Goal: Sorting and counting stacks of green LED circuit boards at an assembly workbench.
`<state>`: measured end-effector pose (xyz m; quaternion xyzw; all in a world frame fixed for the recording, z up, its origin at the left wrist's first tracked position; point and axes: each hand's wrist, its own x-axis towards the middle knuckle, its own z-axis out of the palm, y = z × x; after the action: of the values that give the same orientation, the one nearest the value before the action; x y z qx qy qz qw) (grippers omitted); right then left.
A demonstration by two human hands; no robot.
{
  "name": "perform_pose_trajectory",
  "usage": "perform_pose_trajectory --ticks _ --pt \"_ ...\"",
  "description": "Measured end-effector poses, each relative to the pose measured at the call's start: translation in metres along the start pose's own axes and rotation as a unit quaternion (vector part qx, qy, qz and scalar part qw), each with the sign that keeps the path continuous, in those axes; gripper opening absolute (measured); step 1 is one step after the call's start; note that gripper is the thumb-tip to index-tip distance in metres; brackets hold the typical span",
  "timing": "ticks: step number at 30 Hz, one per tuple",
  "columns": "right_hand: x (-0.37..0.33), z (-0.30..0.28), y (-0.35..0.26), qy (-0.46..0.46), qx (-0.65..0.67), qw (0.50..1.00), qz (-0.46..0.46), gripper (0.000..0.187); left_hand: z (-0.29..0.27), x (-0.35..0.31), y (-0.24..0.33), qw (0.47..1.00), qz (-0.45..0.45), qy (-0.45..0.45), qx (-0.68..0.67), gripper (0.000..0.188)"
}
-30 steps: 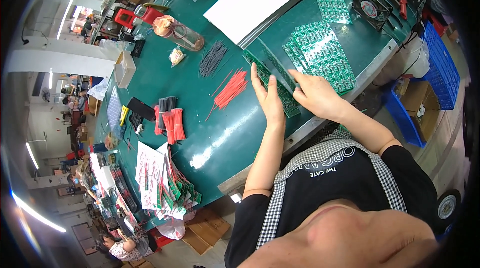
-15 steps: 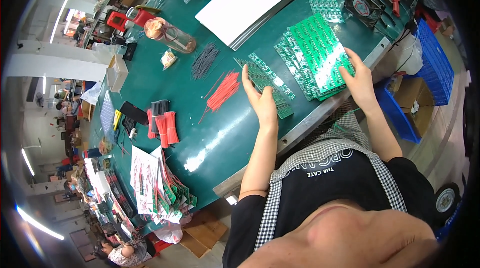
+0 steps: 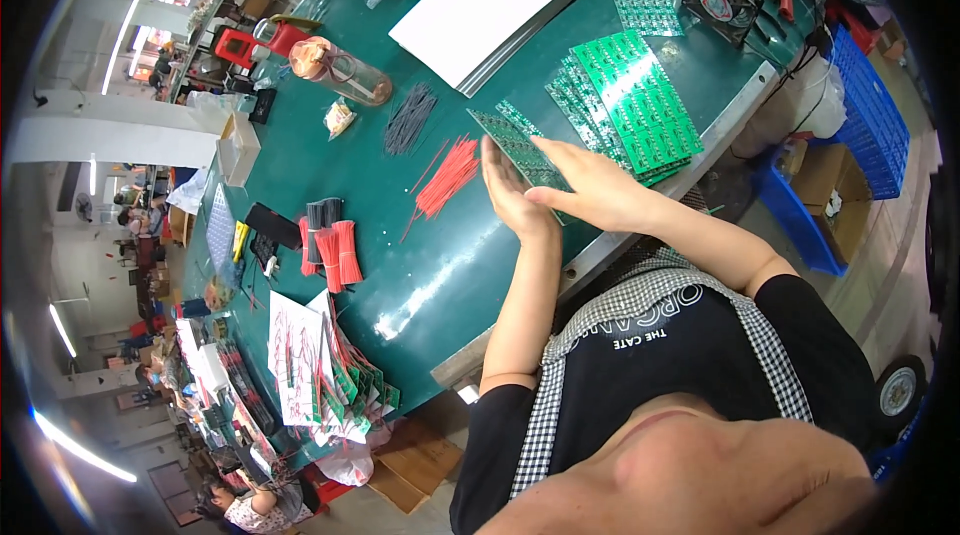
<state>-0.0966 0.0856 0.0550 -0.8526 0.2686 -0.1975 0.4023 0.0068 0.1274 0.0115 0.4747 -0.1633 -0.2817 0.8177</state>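
A green circuit board panel (image 3: 508, 138) is tilted up on its long edge near the table's front. My left hand (image 3: 518, 197) supports it from the left, fingers along its face. My right hand (image 3: 605, 190) grips it from the other side, its thumb close to my left hand; the panel's lower part is hidden between the hands. Just behind lies another narrow board panel (image 3: 518, 119), partly covered. To the right, a fanned stack of green circuit board panels (image 3: 640, 100) lies near the table edge, untouched.
Red wires (image 3: 447, 175) and dark wires (image 3: 410, 119) lie left of my hands. A white paper stack (image 3: 490, 10), a bottle (image 3: 345, 73) and a fan (image 3: 718, 3) stand farther back. Wired boards (image 3: 335, 375) pile at the left corner. A metal strip (image 3: 740, 115) edges the table.
My right hand has left the stack of panels and moved left onto the panel in my left hand. That panel now stands more steeply.
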Motion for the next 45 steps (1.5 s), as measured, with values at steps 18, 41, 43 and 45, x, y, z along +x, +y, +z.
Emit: perform_pose_trajectory --ticks 18,41,43,45 --pt "-0.025 -0.105 0.07 0.142 0.438 0.885 0.064 0.047 -0.014 0.021 -0.002 0.847 0.089 -0.103 0.514 0.046" --pt "-0.031 -0.095 0.124 0.23 0.194 0.952 0.06 0.051 0.02 0.021 -0.02 0.594 0.08 -0.107 0.794 0.038" --pt "-0.031 -0.096 0.122 0.194 0.34 0.916 0.094 0.052 0.007 0.024 -0.022 0.607 0.108 -0.099 0.781 0.043" --pt "-0.029 -0.099 0.119 0.186 0.374 0.903 0.096 0.053 -0.011 0.03 -0.023 0.62 0.136 -0.089 0.768 0.048"
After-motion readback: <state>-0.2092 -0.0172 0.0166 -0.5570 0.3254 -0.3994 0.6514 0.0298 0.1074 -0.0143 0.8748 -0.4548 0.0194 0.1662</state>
